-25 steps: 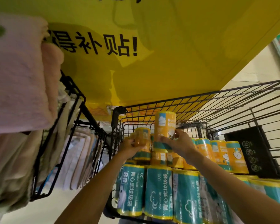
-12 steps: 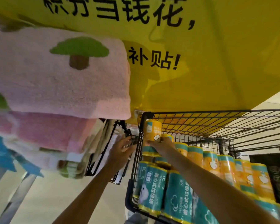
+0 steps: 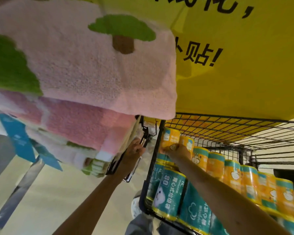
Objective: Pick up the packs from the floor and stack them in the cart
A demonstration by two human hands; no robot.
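Dim, warm indoor light; soft focus throughout, wide-angle bending at the edges.

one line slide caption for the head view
Right hand holds an orange pack in a corner of the wire cart, above teal packs; left hand at the towel rack.

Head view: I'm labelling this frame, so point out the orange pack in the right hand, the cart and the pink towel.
orange pack (image 3: 170, 137), head view, upper label above the fingers.
cart (image 3: 143, 195), head view, black corner post, lower left.
pink towel (image 3: 92, 73), head view, plain pink middle.
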